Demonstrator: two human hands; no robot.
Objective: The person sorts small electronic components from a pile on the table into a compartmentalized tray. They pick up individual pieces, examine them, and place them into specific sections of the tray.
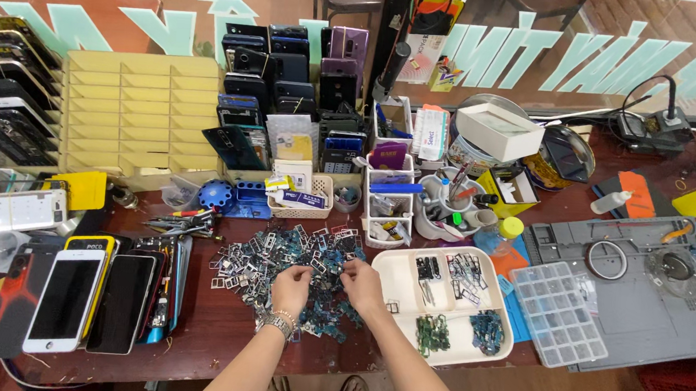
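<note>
At the centre of the dark wooden table (216, 333) lay a heap of small metal trays and blue parts (295, 257). Both hands worked in it: the left hand (290, 288), with a metal watch at the wrist, pinched among the pieces, and the right hand (362, 286) did likewise just beside it, fingers curled. At three o'clock from the hands sat a cream sorting tray (392, 268) with parts grouped in its compartments, then a clear compartment box (559, 312) on a grey work mat (642, 314). At nine o'clock phones (72, 295) lay side by side. At twelve o'clock stood a white basket (303, 196) and stacked phones (291, 69).
</note>
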